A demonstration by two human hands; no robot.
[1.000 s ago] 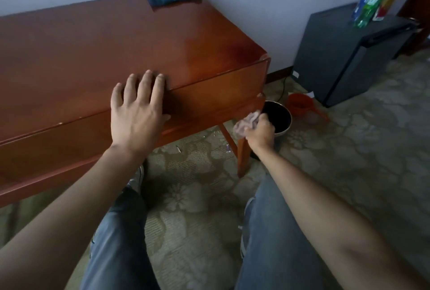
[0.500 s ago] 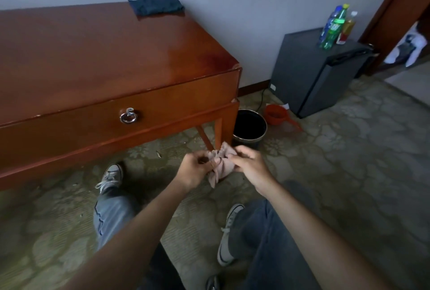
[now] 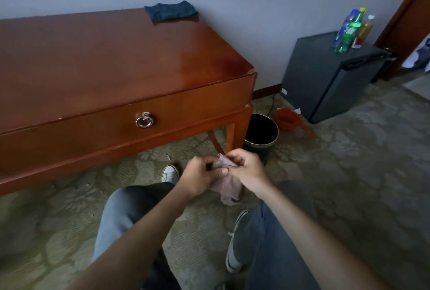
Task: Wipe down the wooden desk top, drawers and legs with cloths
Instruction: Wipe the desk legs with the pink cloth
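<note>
The reddish wooden desk (image 3: 111,61) fills the left half, with one drawer front carrying a metal ring pull (image 3: 144,121) and a tapered front right leg (image 3: 235,133). In front of that leg, low over the carpet, my left hand (image 3: 201,177) and my right hand (image 3: 247,170) both pinch a pale pink cloth (image 3: 229,188); its lower part hangs below the hands. A folded dark blue cloth (image 3: 171,11) lies on the desk's far right corner by the wall.
A black waste bin (image 3: 261,137) stands right of the desk leg, with an orange scoop (image 3: 287,119) behind it. A dark mini fridge (image 3: 330,73) carries three bottles (image 3: 351,30). My legs and shoes are on the patterned carpet below.
My left hand left the desk edge and joined the right hand on the pink cloth. The view pulled back, uncovering the drawer pull. The cloth now hangs lower between the hands.
</note>
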